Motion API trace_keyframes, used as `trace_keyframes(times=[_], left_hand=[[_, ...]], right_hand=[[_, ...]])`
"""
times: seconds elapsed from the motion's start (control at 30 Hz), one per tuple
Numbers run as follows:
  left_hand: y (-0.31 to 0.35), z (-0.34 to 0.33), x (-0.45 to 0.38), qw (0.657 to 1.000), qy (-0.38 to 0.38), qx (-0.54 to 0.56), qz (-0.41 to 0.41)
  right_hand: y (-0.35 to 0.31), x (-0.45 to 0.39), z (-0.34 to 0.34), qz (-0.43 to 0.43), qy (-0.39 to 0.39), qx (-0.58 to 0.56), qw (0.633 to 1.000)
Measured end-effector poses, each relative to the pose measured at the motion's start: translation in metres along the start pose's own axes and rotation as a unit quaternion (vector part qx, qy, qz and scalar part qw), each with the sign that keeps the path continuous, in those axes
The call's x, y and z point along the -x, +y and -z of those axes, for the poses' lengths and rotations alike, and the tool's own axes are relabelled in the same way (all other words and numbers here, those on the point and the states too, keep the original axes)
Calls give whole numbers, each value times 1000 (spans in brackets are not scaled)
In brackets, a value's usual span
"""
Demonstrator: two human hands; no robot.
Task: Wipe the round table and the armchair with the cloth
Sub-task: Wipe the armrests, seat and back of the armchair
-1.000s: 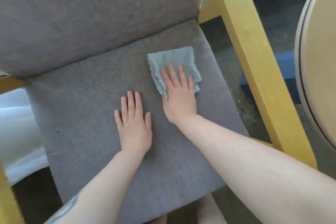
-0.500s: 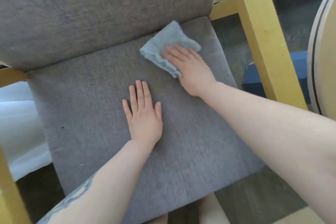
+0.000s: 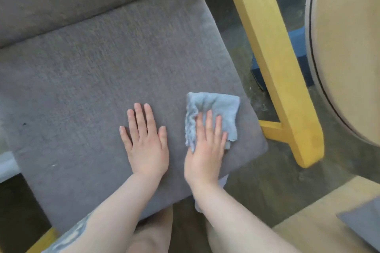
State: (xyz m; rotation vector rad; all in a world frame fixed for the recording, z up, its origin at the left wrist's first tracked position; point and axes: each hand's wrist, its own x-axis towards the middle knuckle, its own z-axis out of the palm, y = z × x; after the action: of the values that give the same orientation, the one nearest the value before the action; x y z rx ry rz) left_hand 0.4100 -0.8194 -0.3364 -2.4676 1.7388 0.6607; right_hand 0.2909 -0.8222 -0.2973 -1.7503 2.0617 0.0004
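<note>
Cloth (image 3: 218, 109) is sitting near the front right corner of the armchair (image 3: 102, 80) seat, right hand (image 3: 205, 150) pressing it down with fingers (image 3: 209, 123) straight. Left hand (image 3: 147, 148) lies flat just beside it, fingers spread. Round bench (image 3: 349, 51) is off to the right.

Both bare forearms are reaching forward and down from the lower edge of the view, running roughly side by side. The left hand (image 3: 146, 146) is lying palm down, its fingers (image 3: 139, 117) straight and slightly spread, thumb held out to the side. The right hand (image 3: 205, 150) is also lying palm down just beside the left, its fingers (image 3: 209, 123) extended and close together, pressing flat. A dark marking is showing on the left forearm (image 3: 82, 230)
</note>
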Motion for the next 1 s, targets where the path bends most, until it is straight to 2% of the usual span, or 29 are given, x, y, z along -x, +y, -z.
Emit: trace_keyframes(times=[0.07,0.1,0.13,0.17,0.27,0.3,0.37,0.43,0.5,0.53,0.6,0.63,0.67,0.7,0.73,0.8,0.83,0.87,0.9,0.97,1.0], left_hand=[[10,-5,13,1000,-12,-5,2],[13,-6,18,1000,-17,-10,-2],[14,-8,22,1000,-18,-10,-2],[16,-8,25,1000,-18,-5,6],[32,-11,35,998,-9,10,59],[43,-14,39,996,-2,19,82],[67,-19,50,993,11,41,112],[80,-22,62,992,0,60,107],[76,-24,74,996,-16,50,77],[69,-22,78,998,-24,33,53],[53,-18,85,999,-40,2,3],[44,-18,89,999,-48,-6,-13],[36,-18,94,998,-56,-10,-23],[30,-19,102,997,-64,-17,-30],[23,-20,111,997,-62,-29,-39],[9,-22,125,996,-53,-49,-54],[1,-21,129,996,-51,-45,-53],[-6,-20,131,996,-55,-40,-51],[-12,-20,133,997,-53,-35,-49],[-20,-21,136,998,-38,-25,-44],[-21,-21,138,999,-29,-21,-40]], right_hand=[[15,26,-3,191,-70,20,979],[41,24,3,254,-79,35,963],[70,21,10,269,-71,50,959],[97,20,17,235,-56,60,968],[126,26,33,20,11,22,999],[118,31,29,10,20,13,1000],[101,44,17,104,-23,6,994],[103,40,19,279,-85,19,956],[141,19,30,380,-86,59,919],[161,11,37,365,-74,72,925],[178,13,43,217,-34,48,974],[166,23,40,145,-13,35,989],[146,36,31,120,-7,28,992],[126,51,18,151,-26,20,988],[109,61,8,237,-62,11,970],[100,52,7,446,-124,44,885],[108,33,11,503,-116,69,854],[119,14,15,517,-94,87,847],[127,1,20,462,-67,84,880],[121,9,22,249,-11,45,967],[101,31,12,164,11,36,986]])
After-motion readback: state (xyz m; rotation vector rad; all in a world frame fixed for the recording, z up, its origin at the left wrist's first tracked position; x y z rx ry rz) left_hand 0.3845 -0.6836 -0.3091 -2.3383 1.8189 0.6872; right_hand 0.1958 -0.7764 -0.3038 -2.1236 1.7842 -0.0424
